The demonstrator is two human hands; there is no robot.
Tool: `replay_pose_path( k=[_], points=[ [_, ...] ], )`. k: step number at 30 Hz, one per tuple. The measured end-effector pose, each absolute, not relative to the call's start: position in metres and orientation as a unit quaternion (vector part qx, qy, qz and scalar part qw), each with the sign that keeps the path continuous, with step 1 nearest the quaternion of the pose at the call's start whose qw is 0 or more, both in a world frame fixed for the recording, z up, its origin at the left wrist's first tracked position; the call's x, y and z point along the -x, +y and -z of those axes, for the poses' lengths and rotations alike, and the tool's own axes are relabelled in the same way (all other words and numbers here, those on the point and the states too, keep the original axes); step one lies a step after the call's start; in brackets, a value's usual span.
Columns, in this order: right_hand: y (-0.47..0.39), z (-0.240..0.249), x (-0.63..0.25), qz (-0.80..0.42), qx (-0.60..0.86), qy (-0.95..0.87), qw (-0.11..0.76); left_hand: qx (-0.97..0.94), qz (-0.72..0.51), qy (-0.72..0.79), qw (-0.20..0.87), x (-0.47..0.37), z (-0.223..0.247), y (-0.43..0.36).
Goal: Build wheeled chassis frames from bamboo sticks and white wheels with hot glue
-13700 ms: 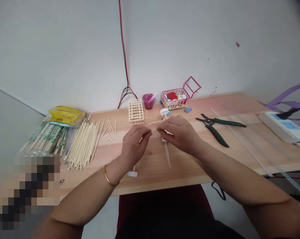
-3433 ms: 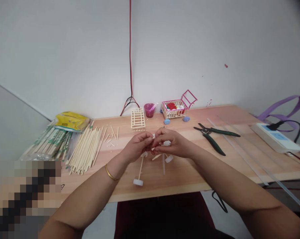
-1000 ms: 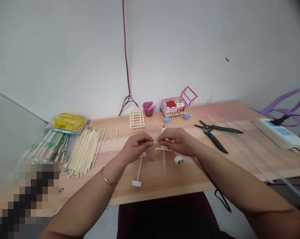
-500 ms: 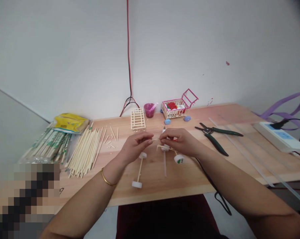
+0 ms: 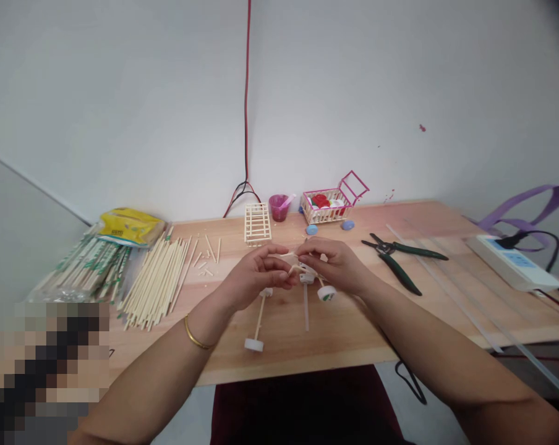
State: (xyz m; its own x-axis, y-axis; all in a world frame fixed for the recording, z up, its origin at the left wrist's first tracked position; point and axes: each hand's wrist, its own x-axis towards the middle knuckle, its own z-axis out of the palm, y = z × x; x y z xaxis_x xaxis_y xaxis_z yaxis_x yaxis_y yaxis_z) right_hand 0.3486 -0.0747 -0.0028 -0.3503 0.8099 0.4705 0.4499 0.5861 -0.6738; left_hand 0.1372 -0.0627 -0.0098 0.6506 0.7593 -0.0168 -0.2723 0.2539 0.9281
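Note:
Over the table's middle, my left hand (image 5: pixel 261 275) is closed, its fingertips pinching the end of a small wooden stick frame (image 5: pixel 298 269). Thumb and fingers of my right hand (image 5: pixel 334 262) are closed on the same frame from the other side; they partly hide it. A white bottle-cap wheel (image 5: pixel 326 293) is on the frame's stick, below my right hand. Behind my hands lies a white glue gun (image 5: pixel 307 275), partly covered, with a clear glue stick (image 5: pixel 306 312) sticking out towards me. Left of that, a stick axle (image 5: pixel 260 318) with white cap wheels lies below my left hand.
Loose wooden sticks (image 5: pixel 156 284) and packaged chopsticks (image 5: pixel 80 266) lie left. At the back are a stick lattice (image 5: pixel 258 224), a purple cup (image 5: pixel 278 208) and a small stick cart (image 5: pixel 326 210). Green-handled cutters (image 5: pixel 400 272), spare glue sticks (image 5: pixel 446 287) and a power strip (image 5: pixel 516 262) lie right.
My left fingers have shifted right and down, onto the bent end of the stick frame. The bottle-cap wheel has moved slightly left and up. My right hand stays nearly in place.

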Motion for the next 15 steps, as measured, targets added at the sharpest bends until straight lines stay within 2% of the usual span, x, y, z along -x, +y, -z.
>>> replay_pose_path(
  k=[15],
  points=[
    [-0.068,0.015,-0.346,-0.189,0.359,-0.837,0.366,-0.505,-0.29,0.349,0.734,-0.135,0.011,-0.058]
  ],
)
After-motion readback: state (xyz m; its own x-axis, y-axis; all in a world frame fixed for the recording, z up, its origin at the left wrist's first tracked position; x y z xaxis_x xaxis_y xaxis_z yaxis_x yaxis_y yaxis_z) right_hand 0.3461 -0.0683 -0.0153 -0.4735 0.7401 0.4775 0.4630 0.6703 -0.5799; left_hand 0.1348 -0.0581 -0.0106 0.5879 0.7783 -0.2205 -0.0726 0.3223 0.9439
